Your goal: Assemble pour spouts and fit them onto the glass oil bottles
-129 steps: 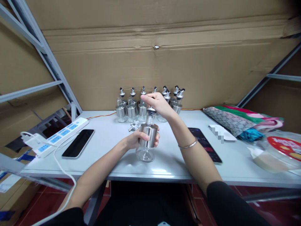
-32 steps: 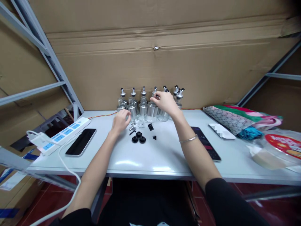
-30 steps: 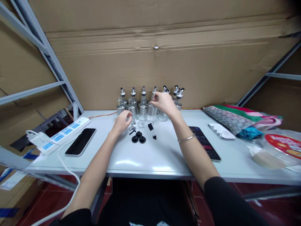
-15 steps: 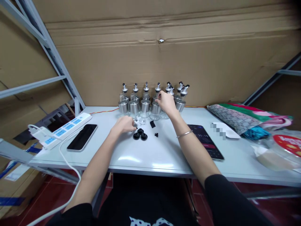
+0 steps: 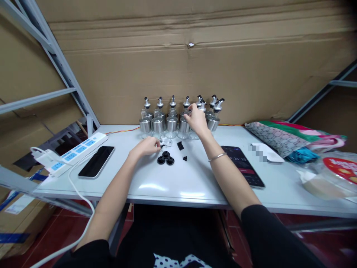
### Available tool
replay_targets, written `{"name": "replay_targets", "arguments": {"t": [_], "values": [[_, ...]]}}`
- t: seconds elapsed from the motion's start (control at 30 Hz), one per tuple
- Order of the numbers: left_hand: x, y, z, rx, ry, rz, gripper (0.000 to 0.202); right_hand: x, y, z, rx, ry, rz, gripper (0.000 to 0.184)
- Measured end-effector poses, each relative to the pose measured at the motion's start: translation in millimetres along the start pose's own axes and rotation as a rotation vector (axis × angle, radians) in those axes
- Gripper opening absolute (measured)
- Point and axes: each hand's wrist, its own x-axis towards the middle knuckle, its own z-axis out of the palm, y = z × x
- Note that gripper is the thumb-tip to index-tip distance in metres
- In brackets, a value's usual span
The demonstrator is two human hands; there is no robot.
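Above the open neck of a front-row bottle [image 5: 183, 125] of glass and steel, my right hand [image 5: 196, 118] has its fingers pinched together. A dark bit shows at its fingertips, too small to name. My left hand [image 5: 147, 146] is low over the table, thumb and finger closed on a small black part [image 5: 162, 146]. Close by lie clear and whitish plastic pieces [image 5: 166, 142]. Black round stoppers [image 5: 165, 159] form a cluster just in front of it. Between the hands are black flip caps [image 5: 180, 145] and tiny black pieces [image 5: 185, 158].
Behind stand bottles with pourer tops [image 5: 173, 101]. A power strip [image 5: 79, 152] and a phone [image 5: 96, 162] lie at left. Under my right forearm is a tablet [image 5: 245, 165] showing a timer. Farther right are a folded cloth bundle [image 5: 295, 139] and a plastic tub [image 5: 331, 178].
My left hand has lifted slightly, and the small black part now shows at its fingertips. My right hand stays by the same bottle neck. The view has shifted a little.
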Motion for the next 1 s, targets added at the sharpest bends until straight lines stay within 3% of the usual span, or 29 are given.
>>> {"name": "replay_targets", "arguments": {"t": [0.07, 0.17, 0.27, 0.37, 0.6, 0.73, 0.83, 1.0], "values": [[3.8, 0.5, 3.7, -0.050, 0.078, 0.017, 0.018, -0.7, -3.8, -3.3, 0.026, 0.061, 0.014, 0.030], [8.0, 4.3, 7.5, -0.132, 0.215, 0.030, 0.023, -2.4, -13.3, -7.0, 0.116, 0.066, -0.143, 0.019], [9.6, 8.7, 7.8, -0.203, 0.304, 0.051, 0.023, -8.6, -25.8, -4.9, 0.220, -0.186, -0.349, 0.010], [9.6, 12.3, 8.1, -0.249, 0.338, 0.077, 0.022, -19.8, -35.7, 2.9, 0.259, -0.368, -0.424, 0.009], [8.7, 27.9, 18.8, -0.314, 0.342, 0.111, 0.018, -45.6, -32.5, 9.3, 0.333, -0.281, -0.321, 0.005], [9.2, 31.4, 25.3, -0.270, 0.366, 0.194, 0.021, -50.4, -15.7, 2.0, 0.211, -0.275, -0.214, 0.011], [11.7, 24.3, 28.5, -0.255, 0.479, 0.276, 0.024, -47.8, 4.8, -0.3, -0.009, -0.341, -0.155, 0.015], [16.6, 4.3, 30.0, -0.283, 0.584, 0.220, 0.021, -46.3, 32.5, 9.7, -0.225, -0.569, -0.114, 0.020]]}}
